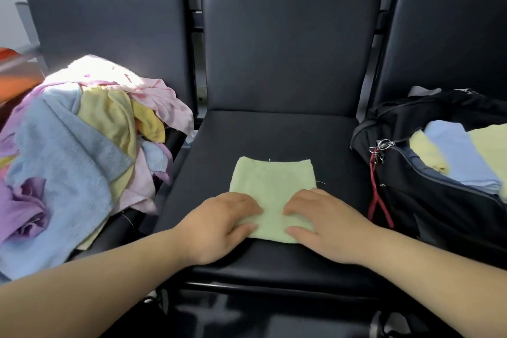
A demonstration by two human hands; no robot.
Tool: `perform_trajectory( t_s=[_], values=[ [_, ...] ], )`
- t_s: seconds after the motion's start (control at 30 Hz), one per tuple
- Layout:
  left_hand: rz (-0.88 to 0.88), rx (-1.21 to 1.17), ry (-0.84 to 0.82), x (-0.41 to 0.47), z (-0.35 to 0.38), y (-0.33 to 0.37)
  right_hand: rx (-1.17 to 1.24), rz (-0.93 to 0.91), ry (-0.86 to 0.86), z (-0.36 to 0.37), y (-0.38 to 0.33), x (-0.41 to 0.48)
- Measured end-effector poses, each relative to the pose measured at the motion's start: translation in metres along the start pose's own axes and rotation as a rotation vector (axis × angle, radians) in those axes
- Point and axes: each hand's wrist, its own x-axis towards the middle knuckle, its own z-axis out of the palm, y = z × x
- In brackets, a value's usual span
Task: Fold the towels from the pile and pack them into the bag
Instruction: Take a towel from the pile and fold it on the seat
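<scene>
Your left grip point(219, 223) and right grip point(326, 223) lie flat, fingers pressing the near edge of the green towel point(271, 181), likely setting the fold. Working on the middle seat point(274, 132) keeps pile point(68, 151) and bag point(428, 200) both close.

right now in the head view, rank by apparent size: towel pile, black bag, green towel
1. towel pile
2. black bag, cropped by the frame edge, so this order is unsure
3. green towel, clearly smallest
</scene>
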Motion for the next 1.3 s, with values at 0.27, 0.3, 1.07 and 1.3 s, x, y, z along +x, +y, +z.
perform_trajectory(
  t_s=[0.27, 0.3, 1.07, 1.3],
  values=[
    [-0.014, -0.005, -0.061, -0.011, 0.001, 0.001, -0.125, 0.007, 0.084, 0.009, -0.006, -0.02],
    [-0.021, -0.006, -0.05, -0.011, 0.0, 0.002, -0.123, 0.013, 0.102, 0.009, -0.008, -0.02],
    [-0.465, -0.578, 0.213, 0.021, -0.014, -0.003, 0.693, 0.414, 0.032, -0.028, 0.02, 0.015],
    [-0.34, -0.14, 0.267, 0.024, -0.011, -0.002, 0.414, 0.452, 0.028, -0.025, 0.028, 0.032]
  ],
)
